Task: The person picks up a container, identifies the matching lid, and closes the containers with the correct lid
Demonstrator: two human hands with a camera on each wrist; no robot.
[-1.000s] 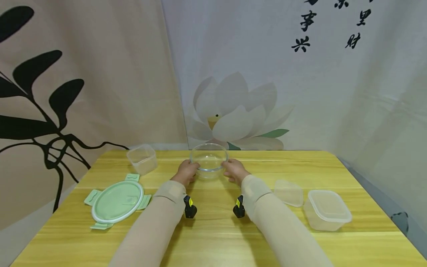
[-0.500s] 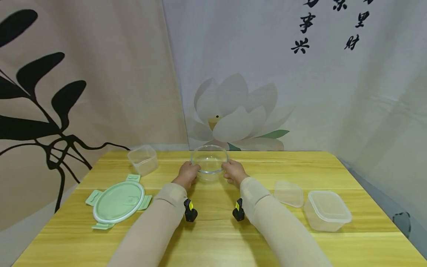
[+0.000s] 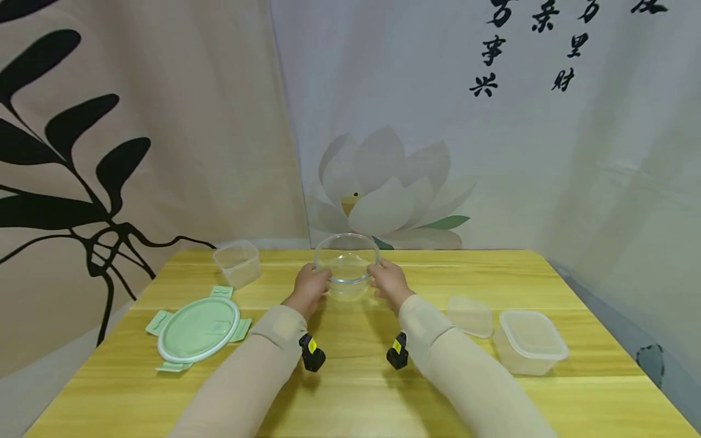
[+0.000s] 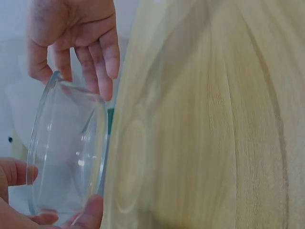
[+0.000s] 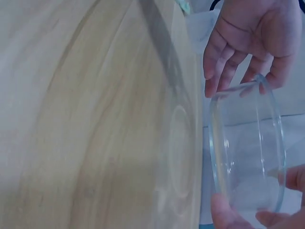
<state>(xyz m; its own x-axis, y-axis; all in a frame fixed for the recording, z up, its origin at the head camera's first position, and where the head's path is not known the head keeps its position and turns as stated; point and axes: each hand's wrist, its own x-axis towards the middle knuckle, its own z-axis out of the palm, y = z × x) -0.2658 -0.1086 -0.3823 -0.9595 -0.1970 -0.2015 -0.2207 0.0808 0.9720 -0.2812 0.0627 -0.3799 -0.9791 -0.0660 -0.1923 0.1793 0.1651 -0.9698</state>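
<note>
A round clear glass bowl [image 3: 348,288] is held at the far middle of the table, between both hands. My left hand [image 3: 310,288] grips its left side, thumb at the rim. On the opposite side my right hand [image 3: 390,283] holds the rim between thumb and fingers. Both wrist views show the glass bowl [image 4: 66,143] just above the wood, with a faint oval reflection beneath it. Seen from the left wrist, the fingers of the right hand [image 4: 78,43] curve under the bowl's far side.
A green round lid [image 3: 198,328] with side clips lies at left on the wooden table [image 3: 350,389]. Behind it stands a clear plastic container [image 3: 238,265]. At right are a flat translucent lid [image 3: 470,316] and a lidded plastic box [image 3: 530,342]. A fabric backdrop [image 3: 219,152] hangs behind.
The bowl has risen slightly in both hands. The head view has shifted a little, and the other containers and lids stay where they were on the table.
</note>
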